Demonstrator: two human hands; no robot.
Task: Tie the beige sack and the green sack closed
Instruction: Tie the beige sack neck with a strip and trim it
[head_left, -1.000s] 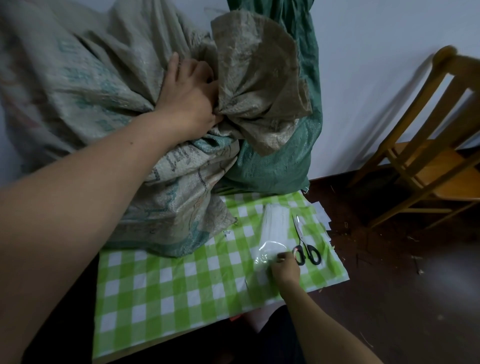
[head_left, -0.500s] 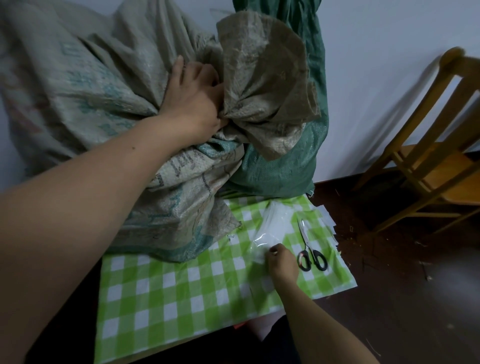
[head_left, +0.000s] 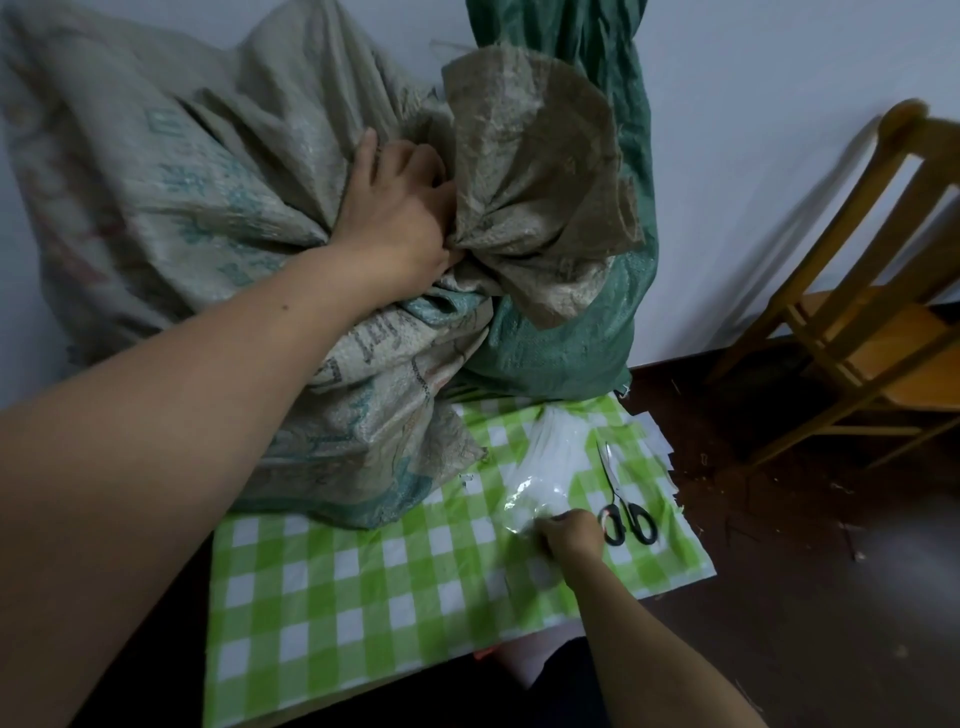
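Note:
A big beige woven sack (head_left: 197, 218) with faded teal print lies on its side on the green-checked table (head_left: 363, 587). My left hand (head_left: 400, 218) squeezes its gathered neck, and the loose mouth flares out to the right of my fist. Behind it a green sack (head_left: 566, 338) stands against the wall, its top running out of frame. My right hand (head_left: 569, 535) pinches the near end of a clear plastic bag of white ties (head_left: 545, 467) lying flat on the table.
Black-handled scissors (head_left: 623, 509) lie just right of the plastic bag. White paper scraps (head_left: 657, 441) stick out at the table's right edge. A wooden chair (head_left: 872, 301) stands on the dark floor at the right. A pale wall runs behind the sacks.
My right hand has shifted slightly on the end of the plastic bag. My left hand keeps its hold on the beige sack's neck. The view has drifted a little.

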